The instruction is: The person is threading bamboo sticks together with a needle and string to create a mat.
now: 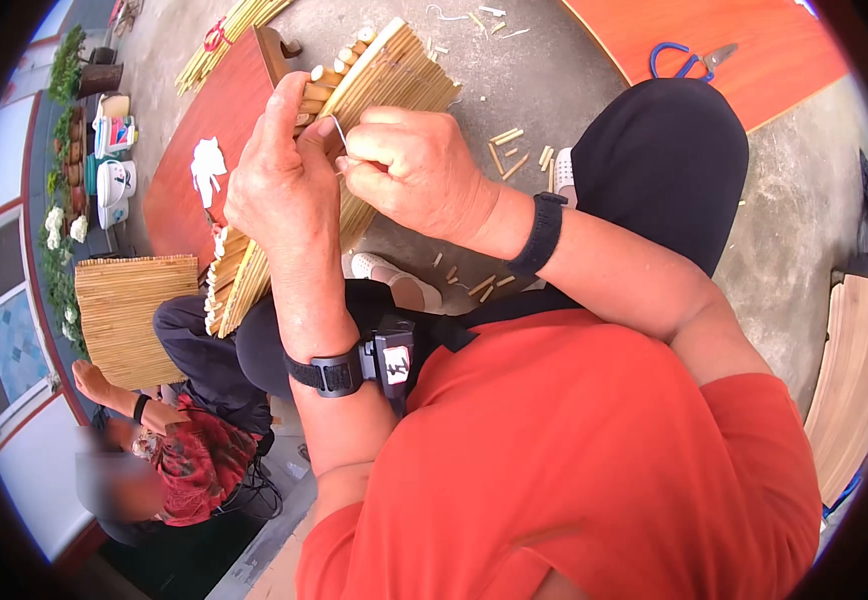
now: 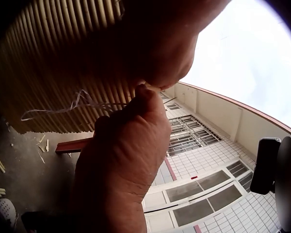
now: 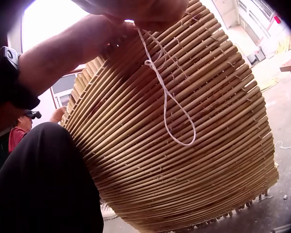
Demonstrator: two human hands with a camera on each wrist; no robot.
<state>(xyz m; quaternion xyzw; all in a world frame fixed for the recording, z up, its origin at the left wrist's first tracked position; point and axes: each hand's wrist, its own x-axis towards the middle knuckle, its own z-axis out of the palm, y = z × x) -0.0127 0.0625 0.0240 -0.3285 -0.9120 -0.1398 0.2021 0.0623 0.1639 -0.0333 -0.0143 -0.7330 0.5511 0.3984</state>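
Observation:
In the head view a mat of thin canes (image 1: 409, 80), bound with thread, stands tilted over the lap, with thicker cane ends along its upper edge. My left hand (image 1: 289, 180) grips that edge, index finger raised along the canes and thumb on the near side. Close to its right, my right hand (image 1: 414, 165) pinches a white string (image 1: 339, 130) with curled fingers. The right wrist view shows the string (image 3: 167, 92) hanging in a long loop over the mat's face (image 3: 194, 160). Both hands are dark in the left wrist view, and the fingertips are partly hidden.
A red board (image 1: 179, 165) with a white glove (image 1: 208, 168) lies at the left. Blue-handled scissors (image 1: 689, 62) lie on another red board (image 1: 774, 85). Cut cane pieces (image 1: 509, 150) litter the floor. Another person (image 1: 189, 460) sits at the lower left beside a second mat (image 1: 134, 310).

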